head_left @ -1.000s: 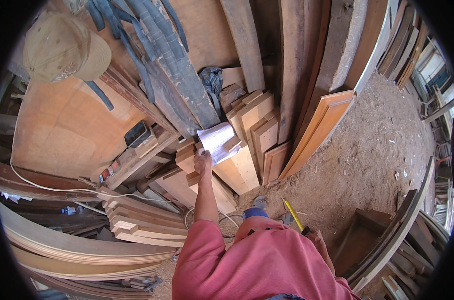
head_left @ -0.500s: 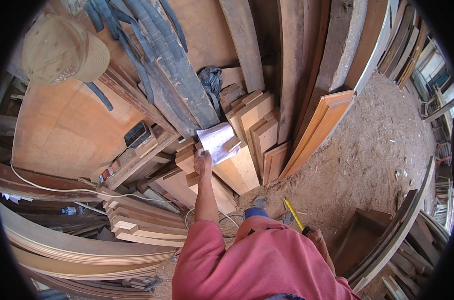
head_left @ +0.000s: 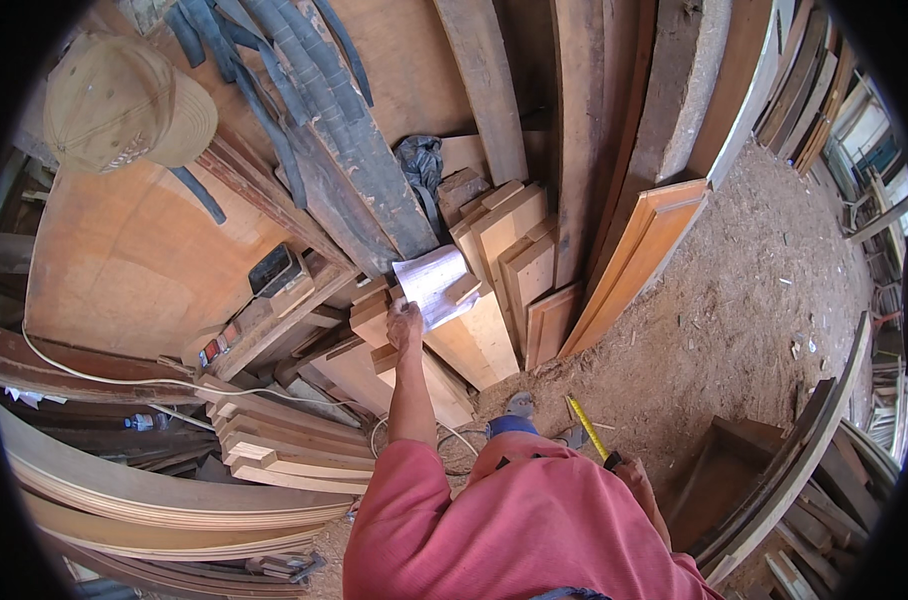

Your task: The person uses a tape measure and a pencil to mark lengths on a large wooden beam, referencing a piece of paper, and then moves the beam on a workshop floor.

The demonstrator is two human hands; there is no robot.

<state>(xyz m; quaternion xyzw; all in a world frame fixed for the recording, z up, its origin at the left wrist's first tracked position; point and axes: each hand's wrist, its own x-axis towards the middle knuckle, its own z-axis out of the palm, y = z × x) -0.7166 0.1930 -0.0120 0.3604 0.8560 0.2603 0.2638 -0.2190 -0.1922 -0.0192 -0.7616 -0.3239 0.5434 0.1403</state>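
Observation:
At the end of my outstretched arm, my left hand (head_left: 405, 325) pinches the near left edge of a white sheet of paper (head_left: 429, 278) with writing on it. The paper lies on top of upright boards (head_left: 477, 340), and a small wooden block (head_left: 463, 290) rests on its right part. Low on my right side, my right hand (head_left: 634, 478) is closed on a tape measure, partly hidden by my red shirt. A short length of yellow tape blade (head_left: 587, 425) sticks out from it over the floor.
Long planks (head_left: 583, 130) lean ahead, and a panelled wooden piece (head_left: 639, 262) slants beside them. Stacked timber strips (head_left: 274, 440) and curved boards (head_left: 154, 495) fill the left. A pale cable (head_left: 124, 378) crosses there. A cap (head_left: 124, 105) hangs upper left. Sawdust covers the floor (head_left: 739, 290).

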